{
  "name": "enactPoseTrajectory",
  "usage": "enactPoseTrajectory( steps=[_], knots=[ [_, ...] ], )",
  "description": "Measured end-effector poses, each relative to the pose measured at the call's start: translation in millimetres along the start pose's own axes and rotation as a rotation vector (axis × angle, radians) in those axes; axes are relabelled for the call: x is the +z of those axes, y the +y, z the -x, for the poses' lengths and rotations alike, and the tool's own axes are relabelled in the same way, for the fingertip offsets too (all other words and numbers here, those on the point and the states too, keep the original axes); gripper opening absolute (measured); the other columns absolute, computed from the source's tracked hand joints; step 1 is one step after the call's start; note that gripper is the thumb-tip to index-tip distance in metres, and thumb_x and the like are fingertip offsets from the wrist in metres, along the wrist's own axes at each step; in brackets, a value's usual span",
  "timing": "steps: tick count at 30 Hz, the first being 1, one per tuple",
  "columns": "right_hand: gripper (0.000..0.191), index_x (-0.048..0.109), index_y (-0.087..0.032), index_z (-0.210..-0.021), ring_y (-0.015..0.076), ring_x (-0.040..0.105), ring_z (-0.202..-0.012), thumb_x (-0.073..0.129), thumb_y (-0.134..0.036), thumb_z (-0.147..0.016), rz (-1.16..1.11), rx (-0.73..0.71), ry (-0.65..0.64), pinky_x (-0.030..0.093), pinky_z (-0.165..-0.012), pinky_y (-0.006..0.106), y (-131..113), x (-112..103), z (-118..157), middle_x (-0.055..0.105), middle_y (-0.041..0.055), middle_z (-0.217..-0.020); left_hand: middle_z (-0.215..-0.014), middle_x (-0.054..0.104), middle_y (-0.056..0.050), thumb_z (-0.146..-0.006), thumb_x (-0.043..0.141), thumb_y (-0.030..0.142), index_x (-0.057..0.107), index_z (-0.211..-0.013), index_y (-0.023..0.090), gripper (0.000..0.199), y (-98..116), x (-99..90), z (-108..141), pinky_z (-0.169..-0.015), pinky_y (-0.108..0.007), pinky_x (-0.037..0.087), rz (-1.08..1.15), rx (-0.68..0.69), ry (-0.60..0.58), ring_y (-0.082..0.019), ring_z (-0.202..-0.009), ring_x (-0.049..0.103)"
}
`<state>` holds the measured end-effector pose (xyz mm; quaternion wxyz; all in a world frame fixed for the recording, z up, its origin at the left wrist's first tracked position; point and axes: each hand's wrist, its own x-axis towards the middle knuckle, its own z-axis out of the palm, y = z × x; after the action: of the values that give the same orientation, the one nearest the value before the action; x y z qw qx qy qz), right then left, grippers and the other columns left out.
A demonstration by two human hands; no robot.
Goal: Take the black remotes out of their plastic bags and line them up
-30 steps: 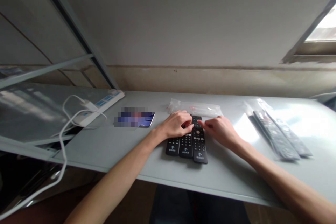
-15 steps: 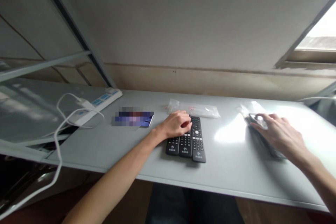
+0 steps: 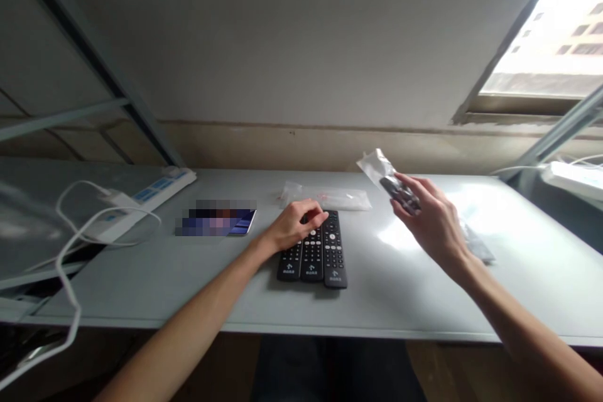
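Observation:
Several black remote controls [image 3: 335, 257] lie side by side on the grey table. My left hand [image 3: 298, 223] rests over their upper ends with its fingers curled, its thumb and forefinger close together at the top of the rightmost ones. Its fingers hide part of the buttons. My right hand [image 3: 433, 217] is closed around a remote control in a clear plastic bag [image 3: 399, 193], raised and tilted, the loose end of the bag pointing up and left. Past the right wrist shows a dark end in plastic [image 3: 479, 246]; the hand hides whether it is a separate bagged remote.
A flat clear plastic bag [image 3: 346, 198] lies behind the remotes. Left of them is a phone [image 3: 242, 222], partly blurred out. A white power strip [image 3: 141, 201] with a looping white cable [image 3: 59, 264] sits at the far left. A white device [image 3: 572, 177] stands at the right edge.
My right hand has lifted a bagged remote off the table and brought it left. My left hand stays on the row of remotes. The view has turned a little to the right.

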<state>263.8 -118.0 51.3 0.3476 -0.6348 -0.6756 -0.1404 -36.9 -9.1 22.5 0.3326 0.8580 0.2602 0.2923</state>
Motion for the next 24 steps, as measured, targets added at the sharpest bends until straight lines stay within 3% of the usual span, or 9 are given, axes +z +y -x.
enactPoseTrajectory(
  steps=[4, 7, 9, 12, 14, 16, 18, 20, 24],
  knots=[
    [0.053, 0.056, -0.028, -0.156, 0.0291, 0.072, -0.118, 0.065, -0.033, -0.105, -0.302, -0.297, -0.011, 0.059, -0.100, 0.046, -52.6, 28.0, -19.9, 0.074, 0.0124, -0.137, -0.098, 0.078, -0.010, -0.097, 0.062, 0.073, 0.073, -0.121, 0.016, 0.063, 0.4, -3.1, -3.3, -0.070, -0.029, 0.048, 0.399, -0.061, 0.063, -0.019, -0.083, 0.069],
    [0.055, 0.049, -0.030, -0.161, 0.0277, 0.070, -0.125, 0.061, -0.034, -0.108, -0.348, -0.491, -0.120, 0.057, -0.104, 0.045, -74.0, 58.5, -23.2, 0.071, 0.0110, -0.145, -0.084, 0.075, -0.006, -0.093, 0.072, 0.070, 0.077, -0.096, 0.015, 0.055, -3.3, -3.5, -4.8, -0.058, -0.025, 0.049, 0.566, -0.112, 0.188, -0.015, -0.066, 0.065],
    [0.056, 0.047, -0.031, -0.162, 0.0287, 0.065, -0.134, 0.060, -0.039, -0.108, -0.363, -0.509, -0.129, 0.054, -0.110, 0.047, -73.8, 72.6, -22.6, 0.067, 0.0110, -0.152, -0.081, 0.074, -0.004, -0.086, 0.084, 0.061, 0.075, -0.089, 0.015, 0.047, -5.3, -2.6, -5.8, -0.056, -0.024, 0.053, 0.657, -0.164, 0.294, -0.014, -0.063, 0.065],
    [0.055, 0.050, -0.029, -0.158, 0.0318, 0.061, -0.136, 0.060, -0.046, -0.107, -0.422, -0.252, 0.013, 0.051, -0.112, 0.052, -57.2, 81.5, -22.1, 0.065, 0.0145, -0.150, -0.087, 0.079, -0.006, -0.081, 0.091, 0.056, 0.075, -0.094, 0.014, 0.046, -5.8, 0.0, -7.4, -0.061, -0.025, 0.061, 0.785, -0.230, 0.363, -0.017, -0.067, 0.074],
    [0.051, 0.057, -0.025, -0.146, 0.0296, 0.068, -0.114, 0.062, -0.053, -0.104, -0.535, 0.053, 0.067, 0.056, -0.099, 0.048, -44.3, 83.2, -23.3, 0.071, 0.0150, -0.130, -0.092, 0.081, -0.007, -0.082, 0.090, 0.056, 0.073, -0.099, 0.015, 0.048, -5.3, 1.8, -8.2, -0.069, -0.028, 0.065, 0.876, -0.267, 0.367, -0.020, -0.073, 0.079],
    [0.047, 0.064, -0.021, -0.123, 0.0219, 0.067, -0.081, 0.062, -0.063, -0.100, -0.733, 0.350, -0.022, 0.057, -0.073, 0.037, -36.3, 84.6, -25.0, 0.071, 0.0082, -0.096, -0.098, 0.083, -0.008, -0.083, 0.090, 0.055, 0.071, -0.100, 0.016, 0.047, -5.3, 3.1, -8.5, -0.080, -0.032, 0.068, 0.965, -0.283, 0.373, -0.024, -0.084, 0.082],
    [0.051, 0.062, -0.021, -0.097, 0.0151, 0.054, -0.060, 0.060, -0.072, -0.097, -0.962, 0.546, -0.190, 0.046, -0.054, 0.030, -34.7, 86.1, -25.7, 0.060, 0.0005, -0.072, -0.100, 0.083, -0.008, -0.084, 0.090, 0.051, 0.068, -0.099, 0.017, 0.043, -6.3, 3.5, -8.4, -0.089, -0.036, 0.067, 1.012, -0.284, 0.377, -0.026, -0.093, 0.083],
    [0.055, 0.058, -0.022, -0.085, 0.0120, 0.047, -0.053, 0.061, -0.076, -0.095, -1.142, 0.625, -0.274, 0.039, -0.049, 0.028, -37.3, 86.8, -24.8, 0.053, -0.0015, -0.066, -0.101, 0.084, -0.008, -0.086, 0.089, 0.049, 0.066, -0.098, 0.017, 0.041, -8.3, 2.5, -8.3, -0.091, -0.036, 0.067, 1.023, -0.283, 0.396, -0.026, -0.096, 0.083],
    [0.051, 0.066, -0.019, -0.085, 0.0113, 0.054, -0.057, 0.075, -0.070, -0.087, -1.275, 0.625, -0.260, 0.043, -0.051, 0.028, -41.8, 85.5, -22.0, 0.069, 0.0058, -0.078, -0.097, 0.084, -0.009, -0.085, 0.088, 0.047, 0.065, -0.096, 0.018, 0.039, -12.4, -1.5, -8.3, -0.090, -0.035, 0.066, 1.035, -0.289, 0.427, -0.025, -0.094, 0.083]
  ],
)
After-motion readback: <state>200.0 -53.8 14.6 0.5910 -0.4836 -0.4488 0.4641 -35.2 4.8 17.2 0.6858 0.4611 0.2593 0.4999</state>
